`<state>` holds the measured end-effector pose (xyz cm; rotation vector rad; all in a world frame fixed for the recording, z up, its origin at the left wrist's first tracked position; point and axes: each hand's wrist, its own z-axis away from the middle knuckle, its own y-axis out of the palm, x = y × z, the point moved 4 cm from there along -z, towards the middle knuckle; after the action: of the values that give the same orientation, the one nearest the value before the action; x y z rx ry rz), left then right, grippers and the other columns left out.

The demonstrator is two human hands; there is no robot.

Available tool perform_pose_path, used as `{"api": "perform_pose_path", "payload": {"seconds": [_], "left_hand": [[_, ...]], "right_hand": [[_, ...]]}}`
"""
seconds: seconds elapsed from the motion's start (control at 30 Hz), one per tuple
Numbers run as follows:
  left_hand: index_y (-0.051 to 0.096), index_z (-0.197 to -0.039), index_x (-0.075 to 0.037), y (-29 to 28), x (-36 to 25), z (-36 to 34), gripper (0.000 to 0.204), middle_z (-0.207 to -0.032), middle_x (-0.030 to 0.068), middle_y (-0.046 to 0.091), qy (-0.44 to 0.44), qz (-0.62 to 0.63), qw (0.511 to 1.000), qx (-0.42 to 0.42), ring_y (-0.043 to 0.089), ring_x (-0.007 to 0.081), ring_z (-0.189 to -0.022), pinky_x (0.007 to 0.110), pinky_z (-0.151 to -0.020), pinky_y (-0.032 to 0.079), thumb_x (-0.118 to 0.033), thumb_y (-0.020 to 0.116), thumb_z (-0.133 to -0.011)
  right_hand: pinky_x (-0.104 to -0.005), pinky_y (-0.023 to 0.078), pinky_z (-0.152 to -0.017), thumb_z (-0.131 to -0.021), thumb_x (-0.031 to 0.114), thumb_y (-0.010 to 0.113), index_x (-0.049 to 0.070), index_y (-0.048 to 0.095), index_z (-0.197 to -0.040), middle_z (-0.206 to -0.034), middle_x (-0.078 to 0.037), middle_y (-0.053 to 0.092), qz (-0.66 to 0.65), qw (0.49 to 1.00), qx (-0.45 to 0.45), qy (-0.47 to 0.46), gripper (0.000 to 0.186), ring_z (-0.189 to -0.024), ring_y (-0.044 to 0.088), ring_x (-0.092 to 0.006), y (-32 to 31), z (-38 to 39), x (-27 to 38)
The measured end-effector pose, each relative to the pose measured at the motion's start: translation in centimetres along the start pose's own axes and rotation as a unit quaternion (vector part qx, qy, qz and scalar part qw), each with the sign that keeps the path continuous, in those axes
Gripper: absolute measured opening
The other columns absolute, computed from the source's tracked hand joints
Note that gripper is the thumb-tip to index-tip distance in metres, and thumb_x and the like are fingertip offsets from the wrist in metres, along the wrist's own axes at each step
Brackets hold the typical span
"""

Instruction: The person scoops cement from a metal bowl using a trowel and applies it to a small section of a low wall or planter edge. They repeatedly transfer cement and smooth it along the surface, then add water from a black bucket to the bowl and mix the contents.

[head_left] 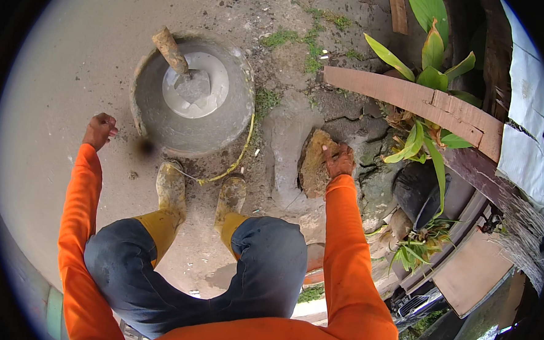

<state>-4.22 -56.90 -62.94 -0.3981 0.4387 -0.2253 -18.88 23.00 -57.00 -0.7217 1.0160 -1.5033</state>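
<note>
My right hand (339, 159) grips a rough yellow-brown stone (313, 175) at a hollow in the cracked ground, beside a smooth grey cement patch (283, 140). Out to the left, my left hand (102, 130) hangs in the air with its fingers loosely curled and nothing visible in them. A round grey basin (152, 130) sits in front of my boots, holding a pale disc-shaped layer (211, 93) and a tool with a thick, crusted handle (169, 49). A yellow cord (246, 141) runs round the basin's right side toward my boots.
My muddy yellow boots (230, 205) stand below the basin. Along the right are leafy plants (435, 55), a long wooden board (411, 103), a black plastic item (418, 196), a pale metal sheet (528, 152) and a brown panel (469, 273).
</note>
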Motion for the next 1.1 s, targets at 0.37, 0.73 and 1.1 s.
{"api": "perform_pose_path", "payload": {"seconds": [0.37, 0.73, 1.1], "left_hand": [[0.066, -0.120, -0.010, -11.3, -8.9, -11.9, 0.038, -0.091, 0.0046, 0.069, 0.139, -0.085, 0.981, -0.104, 0.065, 0.0148, -0.076, 0.033, -0.062, 0.050, -0.043, 0.069, -0.100], [0.066, -0.122, -0.012, -5.0, -18.0, -10.7, 0.039, -0.094, 0.0003, 0.067, 0.230, -0.081, 0.969, -0.038, 0.063, 0.0125, -0.077, 0.033, -0.064, 0.052, -0.046, 0.065, -0.102], [0.043, -0.157, 0.003, 5.9, -13.3, 7.8, 0.134, -0.146, 0.0233, 0.058, 0.053, 0.236, 0.969, 0.060, 0.063, 0.0397, -0.123, 0.057, -0.101, 0.051, -0.105, 0.030, -0.078]], "right_hand": [[-0.0636, 0.031, -0.118, -0.089, 0.085, 0.053, 0.001, 0.060, -0.139, -0.146, -0.025, 0.056, 0.056, 0.997, -0.028, 0.043, 0.098, -0.141, 0.047, -0.0417, 2.3, 2.1, -5.7], [-0.0599, 0.041, -0.106, -0.095, 0.069, 0.064, -0.011, 0.063, -0.124, -0.122, -0.037, 0.060, -0.178, 0.925, -0.194, 0.275, 0.085, -0.117, 0.056, -0.0534, 14.1, 20.4, -12.9], [-0.0431, 0.049, -0.095, -0.095, 0.016, 0.077, 0.004, 0.059, -0.137, -0.125, -0.015, 0.061, -0.445, 0.845, -0.263, -0.139, 0.047, -0.118, 0.059, -0.0304, -4.2, 9.8, 10.6]]}}
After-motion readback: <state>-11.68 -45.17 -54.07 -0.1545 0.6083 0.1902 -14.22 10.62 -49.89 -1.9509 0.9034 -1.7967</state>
